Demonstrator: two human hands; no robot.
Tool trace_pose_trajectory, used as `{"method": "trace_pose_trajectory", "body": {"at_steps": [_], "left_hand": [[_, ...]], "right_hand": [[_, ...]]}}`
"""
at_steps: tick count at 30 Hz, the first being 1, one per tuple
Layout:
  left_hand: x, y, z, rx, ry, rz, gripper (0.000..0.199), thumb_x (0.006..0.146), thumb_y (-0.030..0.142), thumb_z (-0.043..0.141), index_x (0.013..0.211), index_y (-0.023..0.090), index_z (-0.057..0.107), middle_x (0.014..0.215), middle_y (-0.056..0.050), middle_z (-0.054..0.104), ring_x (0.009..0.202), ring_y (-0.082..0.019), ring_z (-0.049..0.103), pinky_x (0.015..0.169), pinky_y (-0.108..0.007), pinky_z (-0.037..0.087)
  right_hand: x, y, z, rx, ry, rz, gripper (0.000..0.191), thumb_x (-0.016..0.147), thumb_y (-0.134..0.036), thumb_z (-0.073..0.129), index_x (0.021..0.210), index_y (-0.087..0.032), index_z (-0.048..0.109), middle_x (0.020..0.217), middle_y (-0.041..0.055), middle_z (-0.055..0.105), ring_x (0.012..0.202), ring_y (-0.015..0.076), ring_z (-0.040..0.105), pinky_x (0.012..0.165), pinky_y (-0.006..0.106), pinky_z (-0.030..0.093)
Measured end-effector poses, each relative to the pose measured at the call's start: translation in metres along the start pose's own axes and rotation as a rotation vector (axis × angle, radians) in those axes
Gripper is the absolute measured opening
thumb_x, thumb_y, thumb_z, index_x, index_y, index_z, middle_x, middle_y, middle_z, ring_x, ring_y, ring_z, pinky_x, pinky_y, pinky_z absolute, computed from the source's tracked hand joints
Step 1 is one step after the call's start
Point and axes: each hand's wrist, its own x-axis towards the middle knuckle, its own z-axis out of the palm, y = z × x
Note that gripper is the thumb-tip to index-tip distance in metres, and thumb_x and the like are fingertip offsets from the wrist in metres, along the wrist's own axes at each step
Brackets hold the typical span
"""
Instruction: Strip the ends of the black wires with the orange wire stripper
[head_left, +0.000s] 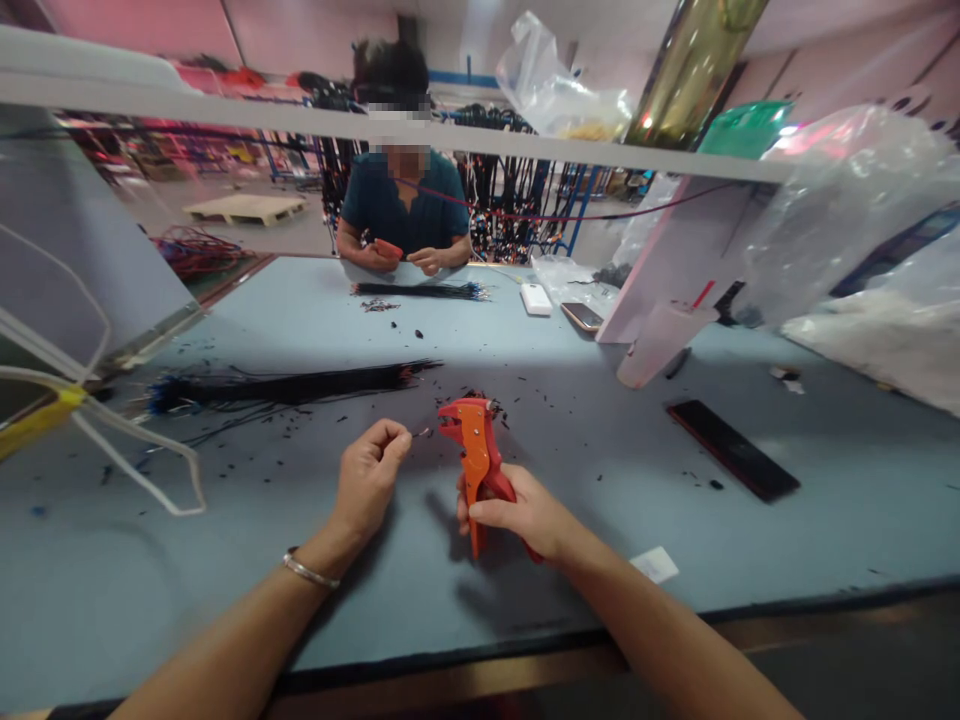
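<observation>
My right hand point(517, 510) is wrapped round the handles of an orange and red wire stripper point(475, 445), held upright over the table with its jaws toward the left. My left hand point(373, 475) pinches a thin wire point(421, 434); its short end pokes out beyond the thumb, pointing at the stripper's jaws but apart from them. Behind my left hand lies a bundle of black wires point(300, 386), with blue pieces at its left end and frayed tips at its right. Small dark scraps point(501, 412) are heaped just behind the stripper.
Across the table point(585, 560) a co-worker point(405, 205) holds a red tool near another wire bundle point(420, 291). On the right are a black phone point(733, 448), a plastic cup point(664, 345) and a white paper piece point(655, 565). White cables point(161, 435) loop at the left. A shelf bar point(480, 137) crosses above.
</observation>
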Motion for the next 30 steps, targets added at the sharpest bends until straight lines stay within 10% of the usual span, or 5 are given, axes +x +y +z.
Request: {"method": "trace_pose_trajectory", "body": {"at_steps": [6, 16, 30], "left_hand": [[-0.004, 0.001, 0.003, -0.043, -0.040, -0.006, 0.022, 0.081, 0.034, 0.056, 0.067, 0.018, 0.053, 0.059, 0.005, 0.041, 0.056, -0.011, 0.036, 0.054, -0.023, 0.030], [-0.015, 0.006, 0.021, -0.521, -0.137, -0.198, 0.018, 0.069, 0.030, 0.074, 0.073, 0.016, 0.063, 0.066, 0.002, 0.061, 0.059, -0.011, 0.051, 0.058, -0.021, 0.043], [-0.020, 0.010, 0.022, -0.572, -0.194, -0.258, 0.019, 0.062, 0.026, 0.079, 0.072, 0.014, 0.068, 0.070, 0.000, 0.065, 0.063, -0.012, 0.056, 0.063, -0.021, 0.048]], "right_hand": [[0.000, -0.001, 0.002, -0.231, 0.082, -0.130, 0.020, 0.077, -0.031, 0.060, 0.090, -0.017, 0.052, 0.076, 0.0014, 0.059, 0.062, 0.0141, 0.056, 0.059, 0.028, 0.047], [-0.001, 0.010, 0.004, -1.435, 0.411, -0.588, 0.039, 0.071, -0.019, 0.051, 0.109, -0.012, 0.055, 0.095, 0.0136, 0.065, 0.080, 0.0248, 0.058, 0.073, 0.037, 0.043], [0.004, 0.014, -0.002, -1.520, 0.449, -0.717, 0.036, 0.079, -0.021, 0.049, 0.112, -0.009, 0.055, 0.099, 0.0150, 0.065, 0.089, 0.0262, 0.059, 0.077, 0.039, 0.043]]}}
